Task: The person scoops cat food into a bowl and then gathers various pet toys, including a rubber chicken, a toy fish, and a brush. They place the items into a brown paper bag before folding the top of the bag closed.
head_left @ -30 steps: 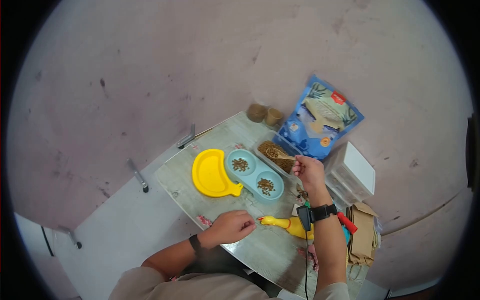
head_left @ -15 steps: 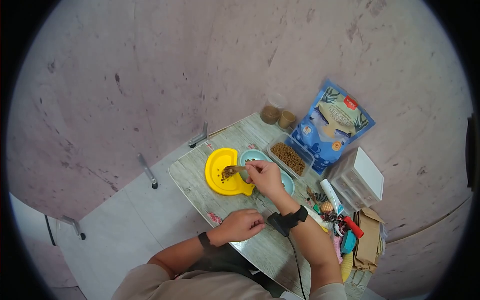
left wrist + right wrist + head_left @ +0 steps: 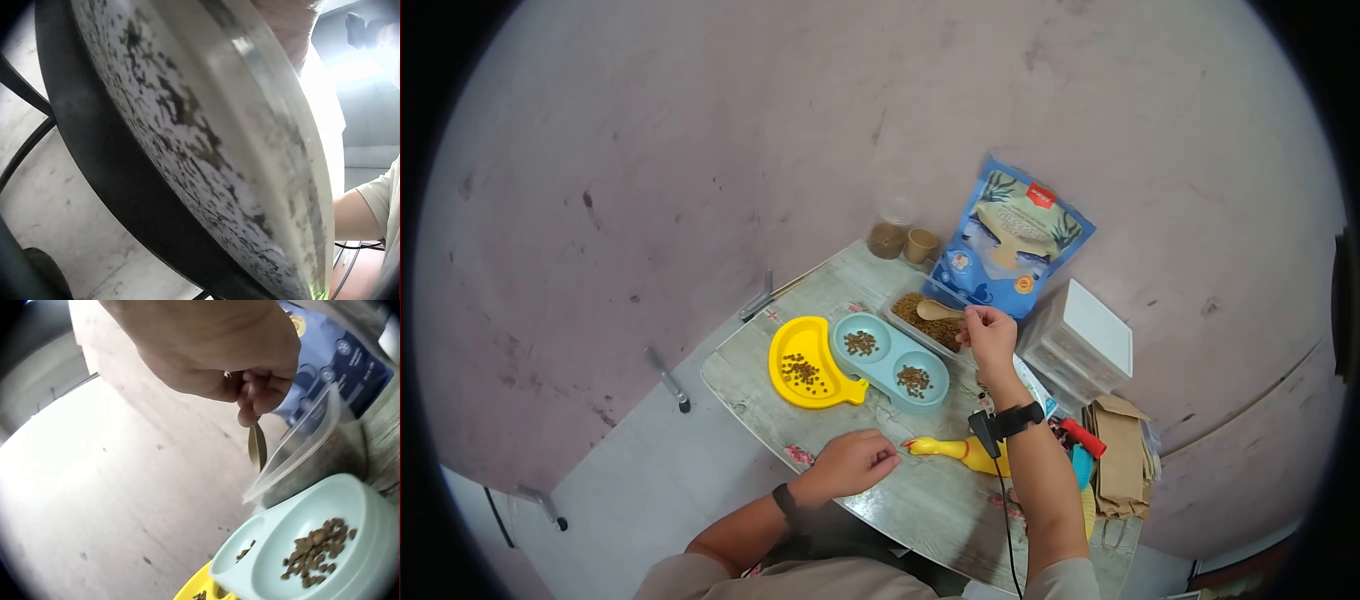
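Observation:
My right hand (image 3: 992, 338) pinches the handle of a wooden spoon (image 3: 937, 310). The spoon's bowl lies over brown kibble (image 3: 919, 326) inside a clear plastic container (image 3: 325, 440). Left of the container stands a light-blue double bowl (image 3: 880, 366), a small heap of kibble in each hollow. Beside it, a yellow duck-shaped dish (image 3: 837, 391) has kibble scattered over its floor. Loosely curled and holding nothing, my left hand (image 3: 856, 463) rests at the table's near edge, close to the beak of a yellow rubber chicken (image 3: 965, 452). The left wrist view shows mainly the table's edge and underside.
Behind the container a blue food bag (image 3: 1010, 240) leans upright. Two small tubs (image 3: 888, 240) stand at the back edge. A white-topped drawer box (image 3: 1080, 340), a red-handled item (image 3: 1083, 438) and brown paper bags (image 3: 1118, 455) crowd the table's right side.
The spoon went from the container to the yellow dish, where kibble was tipped out, and came back over the container in my right hand. My left hand has stayed near the table edge.

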The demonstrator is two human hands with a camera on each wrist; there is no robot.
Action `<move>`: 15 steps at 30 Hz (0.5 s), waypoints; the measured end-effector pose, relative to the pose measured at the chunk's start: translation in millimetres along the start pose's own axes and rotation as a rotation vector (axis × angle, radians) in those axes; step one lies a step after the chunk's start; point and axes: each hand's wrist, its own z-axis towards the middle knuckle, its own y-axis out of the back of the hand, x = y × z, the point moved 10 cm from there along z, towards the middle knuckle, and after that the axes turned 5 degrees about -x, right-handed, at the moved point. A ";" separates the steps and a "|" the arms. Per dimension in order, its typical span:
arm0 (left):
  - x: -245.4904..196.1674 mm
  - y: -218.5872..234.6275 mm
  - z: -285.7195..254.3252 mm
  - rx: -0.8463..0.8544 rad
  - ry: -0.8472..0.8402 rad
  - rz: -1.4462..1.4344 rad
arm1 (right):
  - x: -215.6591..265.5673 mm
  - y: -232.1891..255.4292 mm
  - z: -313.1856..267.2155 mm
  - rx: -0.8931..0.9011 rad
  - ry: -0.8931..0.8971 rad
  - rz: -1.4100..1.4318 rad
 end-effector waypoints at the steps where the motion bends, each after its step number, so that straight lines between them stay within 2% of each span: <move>1: -0.2 -0.3 0.2 0.002 0.004 0.006 | -6.2 7.5 5.4 -0.014 0.002 0.001; 3: -1.0 -1.2 0.1 0.021 0.027 0.005 | -26.3 11.2 8.1 0.051 -0.118 -0.014; 5: 0.5 -3.1 0.2 0.045 0.056 0.009 | -30.9 16.5 8.2 0.037 -0.125 -0.015; 7: 1.3 1.0 -0.9 -0.007 0.078 -0.013 | -37.2 14.7 6.1 0.095 -0.177 -0.015; 12: 2.2 -0.3 -0.8 0.000 0.112 -0.016 | -40.6 32.5 7.4 0.045 -0.179 -0.055; 14: 3.0 -1.5 -1.3 0.010 0.116 -0.007 | -32.7 40.8 7.9 0.054 -0.063 -0.351; 15: 3.1 -1.2 -1.0 0.000 0.108 -0.001 | -35.1 45.2 8.4 0.048 -0.068 -0.347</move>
